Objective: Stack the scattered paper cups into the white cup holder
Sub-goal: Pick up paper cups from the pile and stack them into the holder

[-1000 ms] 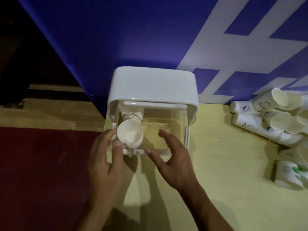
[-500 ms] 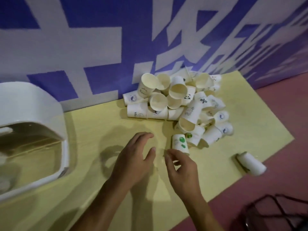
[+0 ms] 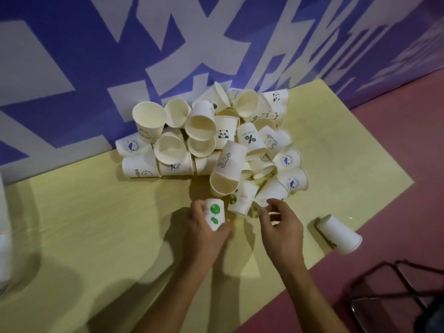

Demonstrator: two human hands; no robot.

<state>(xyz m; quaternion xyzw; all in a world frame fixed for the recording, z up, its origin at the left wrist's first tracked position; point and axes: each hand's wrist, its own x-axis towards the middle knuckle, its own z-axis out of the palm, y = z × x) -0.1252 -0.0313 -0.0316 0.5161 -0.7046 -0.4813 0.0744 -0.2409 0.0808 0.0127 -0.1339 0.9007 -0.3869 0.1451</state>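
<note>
Gripping a green-dotted paper cup (image 3: pixel 214 213) in the left hand (image 3: pixel 204 236), fingers wrapping round its side, over the yellow table (image 3: pixel 96 224). Curling the fingers of the right hand (image 3: pixel 282 228) at the rim of a plain white cup (image 3: pixel 271 192) just beyond it, and not possible to tell whether actually pinching it. Leaving a lone cup (image 3: pixel 338 234) lying on its side to the right of the right hand, at the table edge. Facing the pile of paper cups (image 3: pixel 216 140) heaped beyond both hands against the blue-and-white wall (image 3: pixel 84 56). Catching only a blurred sliver of the white cup holder (image 3: pixel 3 248) far to the left of the left hand.

Paper cup (image 3: pixel 249 138) reads "%"; lying cup (image 3: pixel 137 168) "HELL".
</note>
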